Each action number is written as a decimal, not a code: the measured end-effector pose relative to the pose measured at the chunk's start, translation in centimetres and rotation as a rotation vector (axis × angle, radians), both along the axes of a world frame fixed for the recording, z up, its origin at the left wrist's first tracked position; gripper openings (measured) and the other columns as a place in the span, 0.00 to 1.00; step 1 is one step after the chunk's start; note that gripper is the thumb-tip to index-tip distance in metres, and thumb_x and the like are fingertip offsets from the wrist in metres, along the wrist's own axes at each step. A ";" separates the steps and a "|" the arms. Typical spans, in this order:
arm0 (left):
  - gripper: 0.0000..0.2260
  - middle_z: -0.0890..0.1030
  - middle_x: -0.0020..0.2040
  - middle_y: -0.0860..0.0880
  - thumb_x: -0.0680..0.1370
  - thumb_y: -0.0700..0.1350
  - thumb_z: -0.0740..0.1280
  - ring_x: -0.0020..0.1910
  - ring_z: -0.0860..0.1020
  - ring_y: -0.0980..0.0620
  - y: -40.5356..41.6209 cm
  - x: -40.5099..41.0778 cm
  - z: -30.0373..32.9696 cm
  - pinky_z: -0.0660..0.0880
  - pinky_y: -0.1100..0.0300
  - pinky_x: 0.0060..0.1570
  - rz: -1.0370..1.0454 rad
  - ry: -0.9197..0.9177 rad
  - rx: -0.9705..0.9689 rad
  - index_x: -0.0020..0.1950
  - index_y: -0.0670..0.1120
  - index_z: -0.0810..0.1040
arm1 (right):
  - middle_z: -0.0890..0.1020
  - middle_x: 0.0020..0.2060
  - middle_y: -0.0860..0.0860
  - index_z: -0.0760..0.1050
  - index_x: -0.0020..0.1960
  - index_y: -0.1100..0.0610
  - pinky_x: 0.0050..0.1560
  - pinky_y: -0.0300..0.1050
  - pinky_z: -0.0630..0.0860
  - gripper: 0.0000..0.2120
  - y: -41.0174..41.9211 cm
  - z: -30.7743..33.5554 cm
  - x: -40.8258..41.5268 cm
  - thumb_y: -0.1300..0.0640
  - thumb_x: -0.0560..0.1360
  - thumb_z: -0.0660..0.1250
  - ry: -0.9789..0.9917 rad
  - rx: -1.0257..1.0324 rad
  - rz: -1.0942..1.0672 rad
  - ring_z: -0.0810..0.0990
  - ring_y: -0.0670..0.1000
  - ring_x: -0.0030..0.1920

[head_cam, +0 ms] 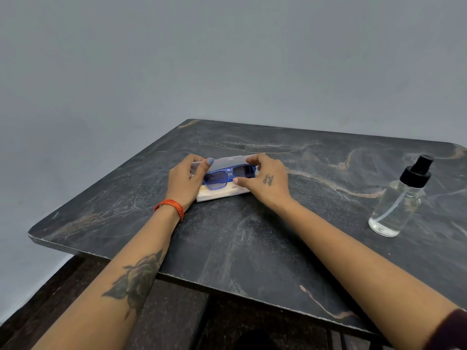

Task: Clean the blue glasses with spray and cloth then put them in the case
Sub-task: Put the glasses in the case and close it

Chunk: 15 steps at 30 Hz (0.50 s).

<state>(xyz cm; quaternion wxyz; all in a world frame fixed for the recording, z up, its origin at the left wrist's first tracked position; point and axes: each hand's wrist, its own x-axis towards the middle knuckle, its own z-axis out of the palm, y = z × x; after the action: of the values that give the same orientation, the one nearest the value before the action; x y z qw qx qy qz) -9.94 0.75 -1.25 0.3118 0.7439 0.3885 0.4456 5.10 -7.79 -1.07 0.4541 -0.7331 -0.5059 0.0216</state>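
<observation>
Blue glasses (228, 175) lie folded inside the open case (217, 194), lenses toward me, near the middle of the dark veined surface (252, 236); the translucent lid (227, 161) stands half raised behind them. From how things lie, I judge the task nearly complete: the glasses are already seated in the case, the spray bottle (398, 198) stands upright and untouched well apart at the right, and what remains appears to be closing the lid fully. Whether the lenses have been sprayed and wiped I cannot tell from this view, and I see no cloth clearly; a pale layer under the frame may be a cloth or the case lining. My left hand (185, 179) grasps the left end of the lid, thumb curled over its upper edge and fingers behind it, with the heel of the hand just beside the case's left end. My right hand (265, 179) pinches the right end of the lid, fingers curled over the top edge and thumb pointing left along the front of the case, just below the right lens. Both forearms reach forward from the near edge and converge on the case, wrists low over the surface; the left wrist carries an orange thread band (171, 207). A plain grey wall (227, 59) stands behind the far edge.
</observation>
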 end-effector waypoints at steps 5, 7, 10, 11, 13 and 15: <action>0.09 0.78 0.45 0.51 0.76 0.52 0.64 0.44 0.74 0.53 0.1 0.0 -0.1 0.66 0.70 0.37 0.004 0.011 0.035 0.46 0.47 0.76 | 0.79 0.54 0.52 0.77 0.59 0.54 0.61 0.48 0.69 0.24 0.1 0.3 -0.4 0.49 0.65 0.75 -0.015 -0.025 -0.008 0.72 0.54 0.59; 0.08 0.77 0.43 0.52 0.76 0.52 0.64 0.40 0.72 0.55 0.0 0.0 0.0 0.64 0.74 0.34 0.008 0.007 0.057 0.45 0.48 0.76 | 0.79 0.54 0.53 0.77 0.58 0.55 0.59 0.44 0.67 0.22 0.0 0.4 -0.5 0.50 0.66 0.74 -0.028 0.004 0.007 0.73 0.53 0.58; 0.09 0.77 0.43 0.52 0.76 0.52 0.64 0.40 0.72 0.56 0.0 0.0 0.0 0.66 0.75 0.34 0.013 -0.015 0.049 0.45 0.47 0.76 | 0.79 0.52 0.52 0.78 0.57 0.55 0.55 0.38 0.64 0.21 -0.2 0.2 -0.4 0.50 0.66 0.74 -0.058 0.052 0.036 0.73 0.52 0.56; 0.09 0.77 0.44 0.52 0.76 0.52 0.64 0.41 0.73 0.56 0.0 0.0 0.0 0.66 0.76 0.35 0.012 -0.023 0.042 0.46 0.46 0.77 | 0.79 0.52 0.51 0.78 0.56 0.55 0.53 0.37 0.63 0.21 -0.2 0.1 -0.4 0.50 0.66 0.75 -0.068 0.073 0.038 0.73 0.51 0.56; 0.09 0.78 0.44 0.51 0.76 0.52 0.64 0.42 0.74 0.54 0.0 0.0 0.0 0.66 0.75 0.36 0.010 -0.036 0.024 0.46 0.47 0.76 | 0.80 0.50 0.51 0.78 0.55 0.55 0.51 0.35 0.62 0.20 -0.1 0.0 -0.3 0.51 0.65 0.75 -0.087 0.120 0.033 0.74 0.51 0.54; 0.09 0.78 0.44 0.50 0.76 0.53 0.64 0.43 0.75 0.53 0.1 0.0 0.0 0.67 0.73 0.37 0.011 -0.045 0.006 0.46 0.47 0.76 | 0.80 0.50 0.51 0.79 0.54 0.56 0.50 0.34 0.62 0.20 -0.1 -0.1 -0.3 0.52 0.64 0.76 -0.098 0.153 0.024 0.74 0.51 0.53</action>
<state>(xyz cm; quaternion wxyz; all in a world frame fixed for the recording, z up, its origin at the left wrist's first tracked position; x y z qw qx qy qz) -9.97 0.84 -1.29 0.3161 0.7324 0.3840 0.4650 4.75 -7.92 -1.14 0.4832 -0.6904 -0.5362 -0.0475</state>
